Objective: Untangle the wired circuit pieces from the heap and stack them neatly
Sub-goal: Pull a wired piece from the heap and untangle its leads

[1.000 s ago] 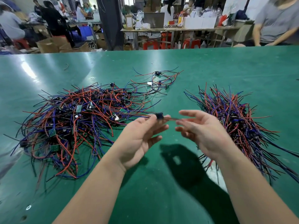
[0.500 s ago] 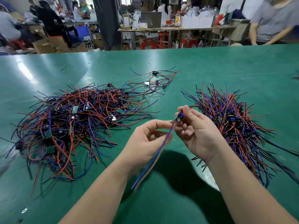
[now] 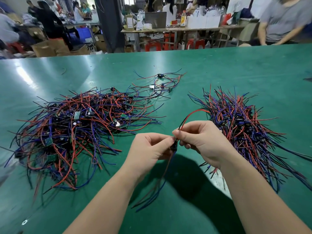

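A big tangled heap (image 3: 76, 132) of red, blue and black wired circuit pieces lies at the left of the green table (image 3: 219, 68). A tidier stack (image 3: 244, 130) of such pieces, wires fanning outward, lies at the right. Between them, above the table, my left hand (image 3: 152, 149) and my right hand (image 3: 202, 141) both pinch one wired circuit piece (image 3: 173, 146). Its small black body sits between my fingertips. A red and a black wire arch up and right from it; blue and red wires hang down toward me.
A small loose cluster of wired pieces (image 3: 160, 81) lies farther back at the centre. A person in a grey shirt (image 3: 283, 21) sits at the table's far right edge. Behind stand work tables, red stools, cardboard boxes and other people.
My left hand slid along the wires up to the piece's body and now pinches it beside my right hand. The red and black wires have swung up to the right; the others hang down.
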